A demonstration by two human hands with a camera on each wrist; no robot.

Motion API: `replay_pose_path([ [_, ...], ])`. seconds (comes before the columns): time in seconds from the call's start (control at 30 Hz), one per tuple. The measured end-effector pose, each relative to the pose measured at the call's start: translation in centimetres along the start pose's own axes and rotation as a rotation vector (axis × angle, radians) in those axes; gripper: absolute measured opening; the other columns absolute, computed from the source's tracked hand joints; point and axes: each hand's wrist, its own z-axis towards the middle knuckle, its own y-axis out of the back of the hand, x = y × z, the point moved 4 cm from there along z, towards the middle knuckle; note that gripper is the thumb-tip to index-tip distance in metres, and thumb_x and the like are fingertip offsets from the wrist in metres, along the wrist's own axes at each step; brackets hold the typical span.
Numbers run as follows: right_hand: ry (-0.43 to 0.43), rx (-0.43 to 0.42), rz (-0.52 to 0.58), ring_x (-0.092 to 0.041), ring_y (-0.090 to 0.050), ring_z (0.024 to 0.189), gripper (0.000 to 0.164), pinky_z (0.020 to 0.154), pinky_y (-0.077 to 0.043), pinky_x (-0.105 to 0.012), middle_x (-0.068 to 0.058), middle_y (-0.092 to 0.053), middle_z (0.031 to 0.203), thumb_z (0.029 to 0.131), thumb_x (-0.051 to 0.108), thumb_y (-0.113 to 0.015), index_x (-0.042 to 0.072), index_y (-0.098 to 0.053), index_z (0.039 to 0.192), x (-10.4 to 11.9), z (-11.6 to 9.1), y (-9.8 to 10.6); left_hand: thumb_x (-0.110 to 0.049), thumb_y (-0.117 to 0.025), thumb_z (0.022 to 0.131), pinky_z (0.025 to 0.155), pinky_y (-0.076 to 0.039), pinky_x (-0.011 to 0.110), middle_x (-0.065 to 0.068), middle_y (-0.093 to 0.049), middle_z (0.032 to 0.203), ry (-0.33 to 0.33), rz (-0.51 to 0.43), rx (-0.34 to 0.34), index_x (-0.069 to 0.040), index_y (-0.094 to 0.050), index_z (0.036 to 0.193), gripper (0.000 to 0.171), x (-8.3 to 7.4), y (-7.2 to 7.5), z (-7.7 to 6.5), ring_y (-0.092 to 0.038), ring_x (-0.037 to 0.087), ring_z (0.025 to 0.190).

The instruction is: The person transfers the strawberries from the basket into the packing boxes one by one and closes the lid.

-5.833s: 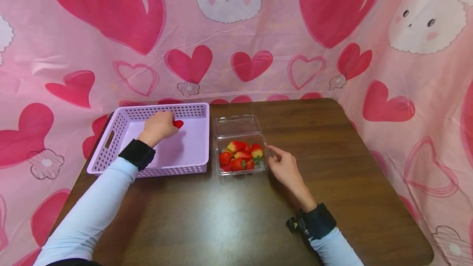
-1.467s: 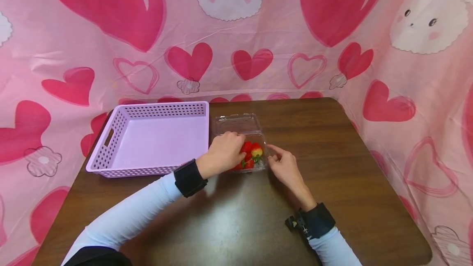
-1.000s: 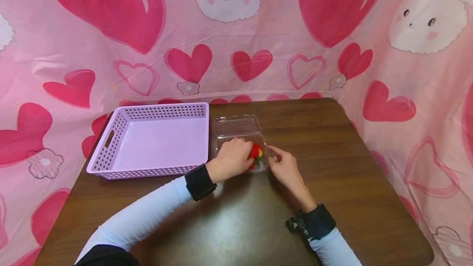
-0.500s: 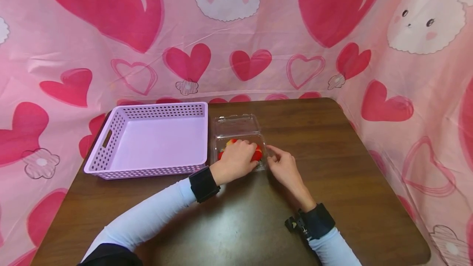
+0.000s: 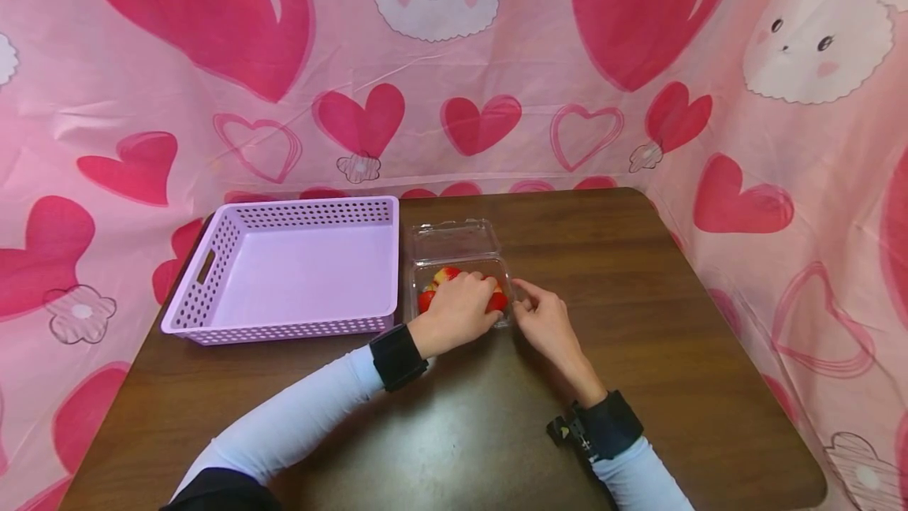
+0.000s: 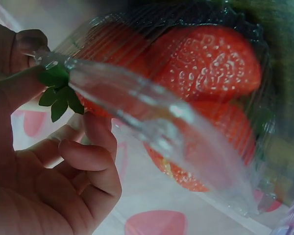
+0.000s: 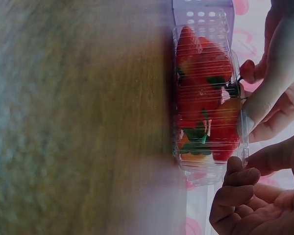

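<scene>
A clear hinged plastic punnet [image 5: 454, 243] stands on the table with its lid folded back, and several strawberries [image 7: 198, 100] fill it. My left hand [image 5: 463, 310] reaches down into it from the front. Its thumb and fingers close on a strawberry [image 5: 498, 302] near the right side; leafy green tops [image 6: 61, 100] show between thumb and fingers in the left wrist view. My right hand [image 5: 549, 326] pinches the punnet's right rim between thumb and curled fingers, as the right wrist view shows. The left hand hides part of the fruit in the head view.
A lilac perforated basket [image 5: 305, 270] stands left of the punnet, its bare bottom showing. The brown wooden table [image 5: 638, 322] reaches right and forward. A pink cloth with hearts and rabbits [image 5: 539, 140] hangs behind and at the sides.
My left hand, which held a strawberry over the basket, has come right into the punnet. Lately it shifted slightly further right, uncovering fruit on the left. My right hand stays on the rim.
</scene>
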Motion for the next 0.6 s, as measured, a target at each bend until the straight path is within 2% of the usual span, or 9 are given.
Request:
replay_pose_path([
  [0.17, -0.002, -0.003, -0.003, -0.019, -0.049, 0.058, 0.047, 0.052, -0.040, -0.029, -0.006, -0.059, 0.075, 0.096, 0.004, -0.060, 0.001, -0.063, 0.143, 0.0, 0.1, -0.1, -0.043, -0.079, 0.094, 0.071, -0.061, 0.044, 0.007, -0.071, 0.100, 0.009, 0.022, -0.022, -0.012, -0.075, 0.110, 0.036, 0.0, -0.2, -0.1, -0.068, 0.027, 0.089],
  [0.37, 0.001, -0.002, -0.004, -0.019, -0.050, 0.059, 0.046, 0.052, -0.041, -0.029, -0.006, -0.059, 0.074, 0.098, 0.005, -0.062, 0.000, -0.062, 0.144, 0.1, 0.1, -0.1, -0.044, -0.079, 0.094, 0.068, -0.060, 0.040, 0.005, -0.068, 0.094, 0.008, -0.019, -0.046, -0.012, -0.076, 0.103, 0.034, 0.3, -0.2, -0.6, -0.067, 0.024, 0.085],
  [0.5, 0.001, -0.005, -0.004, -0.019, -0.050, 0.058, 0.045, 0.053, -0.041, -0.029, -0.006, -0.059, 0.074, 0.098, 0.006, -0.063, 0.001, -0.063, 0.143, 0.1, 0.0, -0.1, -0.043, -0.078, 0.095, 0.065, -0.057, 0.035, 0.003, -0.065, 0.092, -0.026, -0.063, -0.069, -0.011, -0.078, 0.106, 0.034, 0.7, -0.2, -1.2, -0.062, 0.019, 0.082],
  [0.6, 0.007, -0.010, -0.006, -0.018, -0.049, 0.058, 0.045, 0.053, -0.041, -0.029, -0.005, -0.058, 0.073, 0.098, 0.006, -0.063, 0.001, -0.064, 0.142, 0.2, 0.0, -0.1, -0.039, -0.076, 0.097, 0.071, -0.057, 0.034, 0.002, -0.065, 0.095, -0.063, -0.101, -0.109, -0.010, -0.079, 0.110, 0.032, 1.1, -0.1, -1.8, -0.061, 0.018, 0.086],
])
